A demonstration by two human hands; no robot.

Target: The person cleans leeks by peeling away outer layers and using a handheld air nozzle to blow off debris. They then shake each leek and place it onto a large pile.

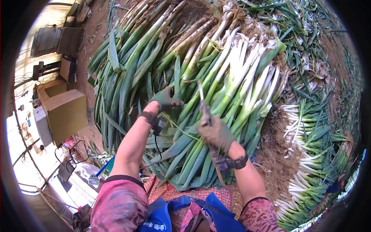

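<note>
My left hand (167, 99), in a green glove, is over the long green leaves of a heap of unpeeled leeks (131, 62). Its fingers point right, slightly bent, and I see nothing held in them. In my right hand (217, 133), also gloved, is a grey air gun (205, 112) with a thin nozzle pointing up and away. A hose-like strip runs back from it along the wrist. Beneath and beyond that hand lie peeled leeks (241, 77) with bright white stalks, roots at the far end. A thin yellowish leaf (179, 127) hangs between my hands.
Rows of smaller white-stalked leeks (305, 154) lie on the right, beside a strip of loose roots (276, 166). Leaf scraps (305, 31) cover the far right ground. Cardboard boxes (65, 112) and a wire-framed chair (69, 164) stand at left. A checked cloth (220, 193) lies near my lap.
</note>
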